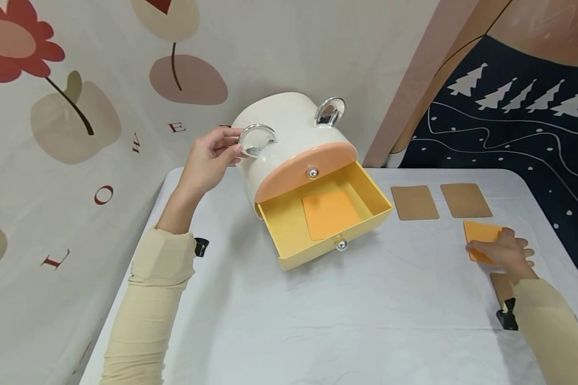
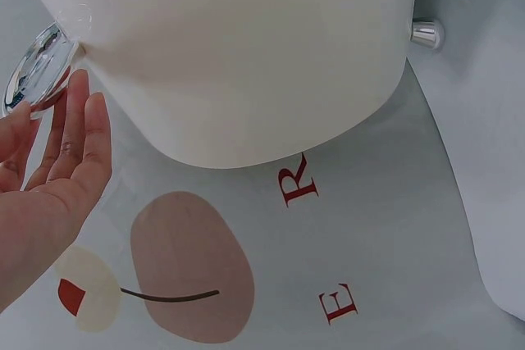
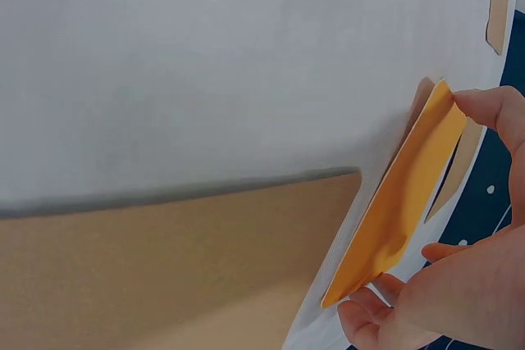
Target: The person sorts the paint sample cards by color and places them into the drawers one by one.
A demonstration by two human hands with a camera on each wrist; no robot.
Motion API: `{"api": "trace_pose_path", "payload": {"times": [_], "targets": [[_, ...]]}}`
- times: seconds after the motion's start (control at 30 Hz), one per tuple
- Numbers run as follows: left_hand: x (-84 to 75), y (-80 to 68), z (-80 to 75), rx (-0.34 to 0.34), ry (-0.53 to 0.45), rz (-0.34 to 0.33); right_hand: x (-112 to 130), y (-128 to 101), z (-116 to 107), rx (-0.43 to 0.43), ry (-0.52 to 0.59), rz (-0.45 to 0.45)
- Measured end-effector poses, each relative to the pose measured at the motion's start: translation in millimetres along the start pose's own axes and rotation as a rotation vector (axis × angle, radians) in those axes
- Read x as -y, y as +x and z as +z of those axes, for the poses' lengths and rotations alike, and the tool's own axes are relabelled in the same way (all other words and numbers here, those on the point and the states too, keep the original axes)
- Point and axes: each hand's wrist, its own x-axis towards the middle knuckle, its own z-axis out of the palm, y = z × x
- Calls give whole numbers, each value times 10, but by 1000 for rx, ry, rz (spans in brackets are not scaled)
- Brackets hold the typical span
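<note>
A white rounded drawer box [image 1: 289,136] with two silver ring ears stands at the back of the table. Its yellow lower drawer [image 1: 325,222] is pulled out, with one orange card [image 1: 329,214] lying flat inside. My left hand [image 1: 212,158] holds the box's left side, fingers by the left silver ring [image 1: 256,140] [image 2: 33,71]. At the right, my right hand [image 1: 503,251] pinches a second orange card [image 1: 481,235] [image 3: 402,202], lifting one edge off the cloth.
Two brown cards [image 1: 414,202] [image 1: 465,200] lie side by side right of the drawer; another brown card [image 1: 501,286] lies near my right wrist. The white tablecloth [image 1: 318,321] covers the table; a flowered curtain hangs behind and a dark tree-patterned cloth at right.
</note>
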Motion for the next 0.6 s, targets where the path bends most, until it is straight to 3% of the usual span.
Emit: {"api": "trace_pose_path", "payload": {"times": [0.33,0.6], "targets": [[-6,0,6,-1,2,0,-32,20,11,-19,-9,3],[-6,-4,-3,4,10,3,110,-66,-92,-66,-4,-125]]}}
